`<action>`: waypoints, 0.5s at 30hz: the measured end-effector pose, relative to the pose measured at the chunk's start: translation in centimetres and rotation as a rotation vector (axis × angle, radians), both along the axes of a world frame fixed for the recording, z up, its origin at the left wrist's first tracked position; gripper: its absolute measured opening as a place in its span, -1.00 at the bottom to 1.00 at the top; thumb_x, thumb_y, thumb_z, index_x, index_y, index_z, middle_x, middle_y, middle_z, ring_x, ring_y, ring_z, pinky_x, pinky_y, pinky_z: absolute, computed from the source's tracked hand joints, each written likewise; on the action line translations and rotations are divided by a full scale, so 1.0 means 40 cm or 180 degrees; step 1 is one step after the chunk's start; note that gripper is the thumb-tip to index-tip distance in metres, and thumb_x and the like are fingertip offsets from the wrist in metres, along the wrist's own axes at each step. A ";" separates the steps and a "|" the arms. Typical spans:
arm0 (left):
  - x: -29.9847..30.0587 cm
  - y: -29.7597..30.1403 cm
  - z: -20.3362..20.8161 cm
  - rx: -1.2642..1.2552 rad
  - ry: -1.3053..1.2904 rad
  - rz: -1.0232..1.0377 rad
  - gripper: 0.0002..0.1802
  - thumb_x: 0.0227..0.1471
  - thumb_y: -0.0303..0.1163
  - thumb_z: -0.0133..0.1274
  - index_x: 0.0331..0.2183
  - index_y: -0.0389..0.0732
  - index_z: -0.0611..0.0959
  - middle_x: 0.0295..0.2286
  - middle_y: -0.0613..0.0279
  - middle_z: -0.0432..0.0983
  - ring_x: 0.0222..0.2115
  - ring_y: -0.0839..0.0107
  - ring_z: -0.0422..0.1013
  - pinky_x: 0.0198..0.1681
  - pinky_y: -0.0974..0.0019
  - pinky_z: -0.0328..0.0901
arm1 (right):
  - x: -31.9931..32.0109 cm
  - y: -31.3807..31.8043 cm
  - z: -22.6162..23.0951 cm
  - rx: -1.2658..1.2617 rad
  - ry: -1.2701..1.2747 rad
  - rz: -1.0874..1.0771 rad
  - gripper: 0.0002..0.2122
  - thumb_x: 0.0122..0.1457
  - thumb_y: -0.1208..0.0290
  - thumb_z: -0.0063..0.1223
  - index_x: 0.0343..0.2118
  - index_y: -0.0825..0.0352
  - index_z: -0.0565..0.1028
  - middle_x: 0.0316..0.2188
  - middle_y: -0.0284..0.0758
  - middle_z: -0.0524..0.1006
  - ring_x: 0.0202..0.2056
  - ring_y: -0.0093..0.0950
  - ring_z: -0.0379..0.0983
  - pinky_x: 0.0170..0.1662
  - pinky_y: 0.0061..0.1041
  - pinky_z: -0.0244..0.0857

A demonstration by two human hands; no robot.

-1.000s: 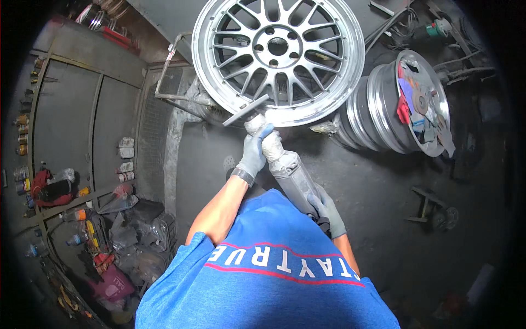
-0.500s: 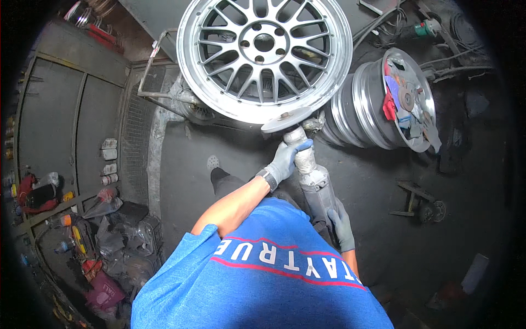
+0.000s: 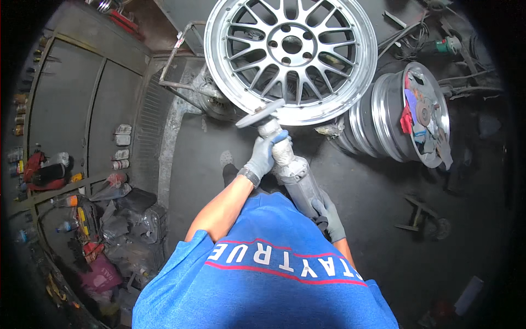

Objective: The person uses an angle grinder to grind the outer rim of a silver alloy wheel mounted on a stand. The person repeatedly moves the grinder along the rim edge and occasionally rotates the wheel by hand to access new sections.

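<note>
A large angle grinder (image 3: 298, 189) with a white-wrapped neck slants up and left from my body. My gloved left hand (image 3: 260, 156) is wrapped round that neck, close behind the disc. Lower down, my gloved right hand (image 3: 329, 215) grips the rear of the grinder's body. The round grey disc (image 3: 260, 113) is at the lower left edge of a silver multi-spoke wheel rim (image 3: 249, 104), overlapping its shiny outer lip. Whether the disc touches the metal I cannot tell.
A second, wide rim (image 3: 386, 118) lies on its side at the right, with gloves, rags and discs piled on it. A bent metal frame (image 3: 170, 66) stands at the left of the wheel. Cables (image 3: 408, 44) tangle at the back right. Bags and bottles (image 3: 129, 219) crowd the left.
The grinder's disc has moved left along the wheel's lower edge, both hands still holding the tool. The whole view has shifted, so the wheels appear farther right.
</note>
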State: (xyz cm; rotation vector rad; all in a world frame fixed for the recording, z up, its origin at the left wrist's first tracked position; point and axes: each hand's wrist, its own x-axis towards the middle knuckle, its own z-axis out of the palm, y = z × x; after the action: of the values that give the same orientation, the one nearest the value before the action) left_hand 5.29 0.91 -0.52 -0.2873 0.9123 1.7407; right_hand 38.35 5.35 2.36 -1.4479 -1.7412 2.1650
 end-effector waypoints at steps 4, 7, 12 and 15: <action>-0.059 -0.012 -0.004 -0.0002 0.0260 0.0170 -0.76 0.21 -0.42 0.36 -0.10 -0.24 0.72 -0.30 0.11 0.72 -0.32 0.25 0.68 -0.19 0.15 0.61 | -0.089 -0.005 0.043 -0.0226 0.0054 -0.0064 -0.33 0.42 0.17 0.20 0.44 0.51 0.33 0.36 -0.04 0.48 0.38 -0.25 0.38 0.44 -0.32 0.18; -0.063 -0.007 0.001 -0.0103 0.0239 0.0136 -0.77 0.24 -0.40 0.34 -0.10 -0.23 0.72 -0.30 0.13 0.72 -0.33 0.27 0.67 -0.21 0.18 0.60 | -0.096 0.001 0.078 -0.0320 0.0142 -0.0076 -0.33 0.42 0.16 0.19 0.43 0.52 0.34 0.35 -0.04 0.49 0.37 -0.26 0.38 0.45 -0.32 0.17; 0.036 0.060 -0.003 -0.0232 0.0141 0.0051 -0.79 0.23 -0.36 0.37 -0.16 -0.16 0.68 -0.36 0.13 0.70 -0.41 0.24 0.66 -0.31 0.15 0.59 | 0.009 0.003 0.090 -0.0181 0.0053 -0.0233 -0.37 0.45 0.15 0.16 0.42 0.51 0.37 0.34 -0.06 0.50 0.36 -0.28 0.39 0.44 -0.34 0.18; 0.115 0.116 -0.002 -0.0099 0.0020 -0.0165 -0.77 0.17 -0.40 0.44 -0.20 -0.13 0.68 -0.40 0.19 0.68 -0.45 0.30 0.63 -0.34 0.17 0.57 | 0.068 0.003 0.152 -0.0019 -0.0154 -0.0345 -0.38 0.47 0.13 0.13 0.42 0.50 0.38 0.32 -0.08 0.52 0.34 -0.30 0.41 0.42 -0.34 0.21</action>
State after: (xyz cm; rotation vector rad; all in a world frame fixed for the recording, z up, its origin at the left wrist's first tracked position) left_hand 9.88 5.53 -0.61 -0.2762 0.9442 1.6818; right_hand 41.09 5.47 8.46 -1.5694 -1.6304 2.1008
